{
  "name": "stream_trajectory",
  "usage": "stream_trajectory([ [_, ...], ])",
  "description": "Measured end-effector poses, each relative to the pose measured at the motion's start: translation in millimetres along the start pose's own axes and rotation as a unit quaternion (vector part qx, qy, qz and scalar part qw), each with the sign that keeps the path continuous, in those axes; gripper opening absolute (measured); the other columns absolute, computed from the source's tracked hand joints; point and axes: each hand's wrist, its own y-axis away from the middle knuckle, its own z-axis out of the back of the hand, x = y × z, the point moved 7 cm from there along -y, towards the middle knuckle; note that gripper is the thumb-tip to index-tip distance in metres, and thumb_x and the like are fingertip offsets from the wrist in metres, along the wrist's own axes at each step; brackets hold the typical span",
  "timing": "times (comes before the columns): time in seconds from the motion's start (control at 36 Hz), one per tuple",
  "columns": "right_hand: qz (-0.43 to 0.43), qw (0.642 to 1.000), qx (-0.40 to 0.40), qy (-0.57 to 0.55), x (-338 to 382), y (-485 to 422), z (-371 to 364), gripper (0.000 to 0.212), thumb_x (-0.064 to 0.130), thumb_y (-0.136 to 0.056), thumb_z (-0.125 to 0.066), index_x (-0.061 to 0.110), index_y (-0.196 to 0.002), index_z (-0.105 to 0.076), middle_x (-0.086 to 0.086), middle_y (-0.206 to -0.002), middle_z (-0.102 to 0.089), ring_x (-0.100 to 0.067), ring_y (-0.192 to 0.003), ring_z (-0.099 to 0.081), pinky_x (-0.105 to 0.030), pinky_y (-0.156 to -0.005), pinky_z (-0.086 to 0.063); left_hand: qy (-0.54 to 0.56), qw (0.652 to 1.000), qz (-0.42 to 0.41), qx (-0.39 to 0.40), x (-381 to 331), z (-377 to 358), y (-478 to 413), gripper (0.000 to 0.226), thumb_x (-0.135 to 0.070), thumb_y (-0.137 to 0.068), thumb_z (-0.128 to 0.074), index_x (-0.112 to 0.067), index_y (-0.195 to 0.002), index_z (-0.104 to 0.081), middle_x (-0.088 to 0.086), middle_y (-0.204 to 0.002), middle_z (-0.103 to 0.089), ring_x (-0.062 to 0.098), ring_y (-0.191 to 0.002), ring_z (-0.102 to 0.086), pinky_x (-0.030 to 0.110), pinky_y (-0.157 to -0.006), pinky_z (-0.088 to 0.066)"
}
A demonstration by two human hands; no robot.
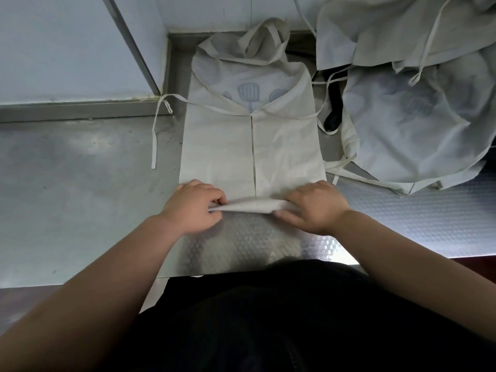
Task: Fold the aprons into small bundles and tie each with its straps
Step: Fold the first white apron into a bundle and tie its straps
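A cream apron (252, 140) lies flat on the steel counter (80, 189), both sides folded in so they meet along a centre line. Its neck loop (264, 36) points away from me, and a blue utensil print shows near the top. One waist strap (155, 130) trails off to the left, another (322, 114) to the right. The near hem is rolled into a narrow band (249, 205). My left hand (192, 208) pinches the band's left end. My right hand (315, 206) grips its right end.
Several more unfolded aprons (413, 108) are heaped at the right, their straps hanging loose. A dark object (334, 108) lies between the heap and the flat apron. A wall and raised ledge (80, 108) border the counter at the left and back.
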Motion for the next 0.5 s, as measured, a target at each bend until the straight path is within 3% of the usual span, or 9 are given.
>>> stream_trajectory([
  [0.06,0.005,1.000,0.017,-0.004,0,4,1,0.059,0.068,-0.086,-0.035,0.027,-0.126,-0.049,0.000,-0.105,-0.064,-0.023,-0.104,-0.057,-0.032,-0.090,-0.034,0.046,0.998,0.026,0.044,6,-1,-1,0.029,-0.038,-0.082,-0.046,-0.033,-0.103,-0.066,-0.010,-0.096,-0.064,0.016,-0.099,-0.052,0.027,-0.083,-0.037],
  [0.11,-0.014,0.998,0.028,-0.046,-3,7,4,0.045,0.055,-0.091,-0.044,0.020,-0.119,-0.047,-0.006,-0.105,-0.064,-0.028,-0.101,-0.057,-0.030,-0.077,-0.033,0.101,0.990,0.048,0.086,13,-2,-2,0.016,-0.030,-0.091,-0.049,-0.029,-0.093,-0.065,-0.006,-0.084,-0.061,0.018,-0.086,-0.055,0.027,-0.072,-0.039],
  [0.19,-0.052,0.990,0.055,-0.121,-9,5,5,0.036,0.045,-0.097,-0.039,0.015,-0.116,-0.044,-0.012,-0.104,-0.062,-0.031,-0.095,-0.056,-0.030,-0.069,-0.032,0.156,0.978,0.067,0.122,22,-4,-2,0.014,-0.026,-0.095,-0.050,-0.021,-0.088,-0.061,0.000,-0.085,-0.060,0.021,-0.084,-0.056,0.029,-0.070,-0.039],
  [0.28,-0.072,0.987,0.082,-0.115,-11,0,-1,0.037,0.046,-0.099,-0.031,0.014,-0.110,-0.045,-0.012,-0.106,-0.060,-0.028,-0.086,-0.050,-0.032,-0.069,-0.034,0.115,0.981,0.078,0.136,29,-5,-4,0.018,-0.032,-0.096,-0.048,-0.018,-0.091,-0.058,-0.002,-0.084,-0.057,0.021,-0.086,-0.055,0.030,-0.072,-0.039],
  [0.42,-0.117,0.991,0.064,-0.012,-15,-9,-9,0.030,0.040,-0.100,-0.034,0.018,-0.119,-0.041,-0.007,-0.115,-0.060,-0.028,-0.104,-0.055,-0.036,-0.079,-0.034,-0.114,0.988,0.106,0.018,28,9,-7,0.032,-0.050,-0.093,-0.046,-0.022,-0.106,-0.055,0.002,-0.101,-0.062,0.025,-0.103,-0.055,0.032,-0.081,-0.032],
  [0.5,-0.101,0.993,-0.005,0.065,-8,-10,-5,0.031,0.025,-0.097,-0.043,0.022,-0.127,-0.039,-0.005,-0.123,-0.051,-0.027,-0.114,-0.047,-0.039,-0.097,-0.030,-0.129,0.984,0.063,-0.103,17,10,-4,0.030,-0.039,-0.090,-0.056,-0.024,-0.116,-0.059,0.000,-0.117,-0.058,0.025,-0.113,-0.048,0.035,-0.088,-0.027],
])
